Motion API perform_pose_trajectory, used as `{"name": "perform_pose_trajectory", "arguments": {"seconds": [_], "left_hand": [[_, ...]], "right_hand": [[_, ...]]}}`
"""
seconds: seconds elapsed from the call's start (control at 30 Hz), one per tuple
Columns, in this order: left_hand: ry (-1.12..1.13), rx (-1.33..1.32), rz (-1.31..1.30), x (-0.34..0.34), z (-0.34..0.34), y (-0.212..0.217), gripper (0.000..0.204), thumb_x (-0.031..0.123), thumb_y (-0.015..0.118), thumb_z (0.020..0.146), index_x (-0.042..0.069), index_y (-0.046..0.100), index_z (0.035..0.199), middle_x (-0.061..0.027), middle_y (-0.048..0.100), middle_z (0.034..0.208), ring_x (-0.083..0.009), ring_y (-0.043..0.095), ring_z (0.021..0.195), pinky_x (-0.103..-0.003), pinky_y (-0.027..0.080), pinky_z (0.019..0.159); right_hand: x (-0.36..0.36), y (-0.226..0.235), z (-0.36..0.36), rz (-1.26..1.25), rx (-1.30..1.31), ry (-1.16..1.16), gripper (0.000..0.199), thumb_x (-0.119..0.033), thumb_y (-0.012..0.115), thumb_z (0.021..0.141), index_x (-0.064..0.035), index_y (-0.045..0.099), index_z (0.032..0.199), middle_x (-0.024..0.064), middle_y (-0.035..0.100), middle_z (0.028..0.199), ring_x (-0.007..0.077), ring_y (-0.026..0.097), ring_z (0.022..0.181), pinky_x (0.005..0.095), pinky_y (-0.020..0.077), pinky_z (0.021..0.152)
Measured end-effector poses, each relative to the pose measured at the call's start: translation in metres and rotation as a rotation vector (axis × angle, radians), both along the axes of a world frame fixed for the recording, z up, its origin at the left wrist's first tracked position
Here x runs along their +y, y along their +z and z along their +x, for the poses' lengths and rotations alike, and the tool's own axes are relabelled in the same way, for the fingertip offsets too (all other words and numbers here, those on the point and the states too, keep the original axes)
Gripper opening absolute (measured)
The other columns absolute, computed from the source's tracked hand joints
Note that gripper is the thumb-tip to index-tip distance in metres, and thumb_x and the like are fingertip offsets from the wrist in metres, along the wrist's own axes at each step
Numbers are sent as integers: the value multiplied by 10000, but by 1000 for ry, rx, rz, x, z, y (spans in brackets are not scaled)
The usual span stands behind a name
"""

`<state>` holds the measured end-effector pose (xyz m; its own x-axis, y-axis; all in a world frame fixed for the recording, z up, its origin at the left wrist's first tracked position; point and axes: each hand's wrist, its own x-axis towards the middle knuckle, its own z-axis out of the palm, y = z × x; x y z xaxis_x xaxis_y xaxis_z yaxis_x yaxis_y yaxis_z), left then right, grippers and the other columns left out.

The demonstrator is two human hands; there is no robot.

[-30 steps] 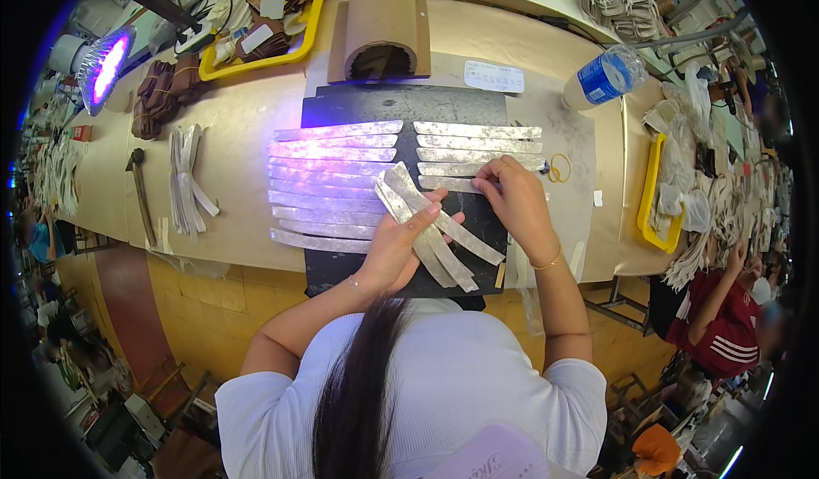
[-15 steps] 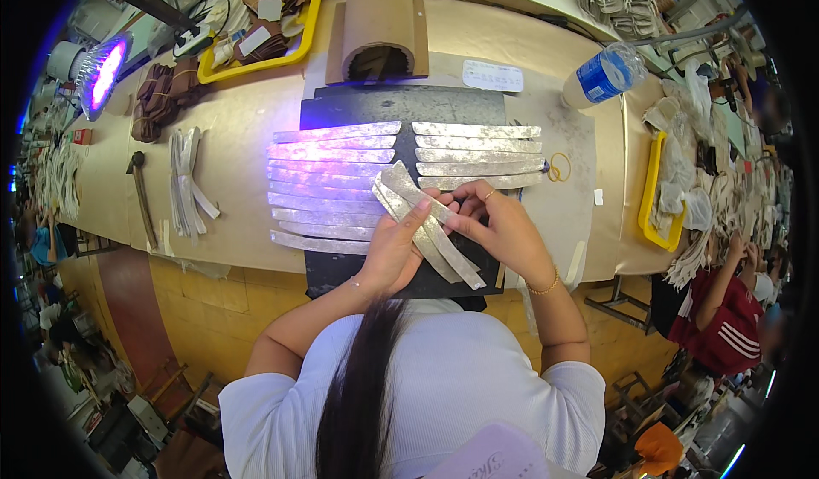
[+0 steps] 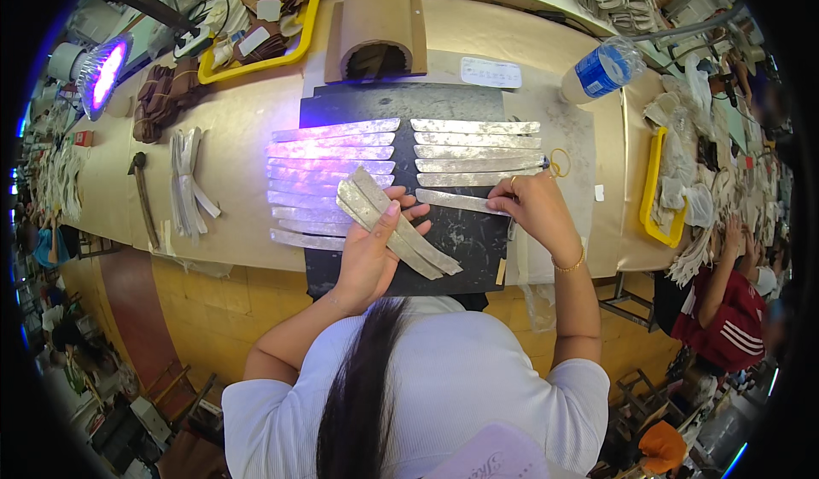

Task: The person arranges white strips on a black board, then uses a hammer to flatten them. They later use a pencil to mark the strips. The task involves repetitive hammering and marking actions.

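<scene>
My left hand [image 3: 372, 253] holds a small stack of curved, silvery strips [image 3: 401, 232], thumb across the top and fingertips spread beyond. To the right, my right hand [image 3: 531, 206] pinches the end of a single silvery strip [image 3: 452, 200], which lies below the right-hand column on the black board [image 3: 461, 244]. That column holds several strips [image 3: 476, 152] laid side by side. A second column of similar strips [image 3: 333, 150] lies on the left, tinted violet by the lamp; my left hand covers the ends of its lower ones.
A lit lamp [image 3: 104, 75] stands at the left, above a hammer [image 3: 143, 197] and a tied bundle of strips [image 3: 186, 180]. Behind the board is a thick cardboard tube [image 3: 375, 18]. Yellow trays [image 3: 316, 23] and a bottle [image 3: 601, 74] stand around. A person in a red shirt [image 3: 725, 308] works at right.
My right hand has moved right, away from the stack, and a single strip now lies below the right column in its fingers. My left hand has shifted slightly left with the stack.
</scene>
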<state>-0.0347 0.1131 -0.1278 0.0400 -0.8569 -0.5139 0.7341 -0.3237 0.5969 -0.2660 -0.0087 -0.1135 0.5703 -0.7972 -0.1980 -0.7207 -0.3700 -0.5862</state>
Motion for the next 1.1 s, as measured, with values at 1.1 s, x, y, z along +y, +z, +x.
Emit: {"name": "perform_pose_trajectory", "arguments": {"seconds": [1.1], "left_hand": [[-204,351,82,-7,-13,-9,514,291,408,1051,31,283,1476,-167,419,1463,-284,448,1337,-463,386,1116]], "right_hand": [[65,16,46,251,-406,-111,178,-164,749,820,-21,689,905,103,604,780,229,620,691,331,489,635]]}}
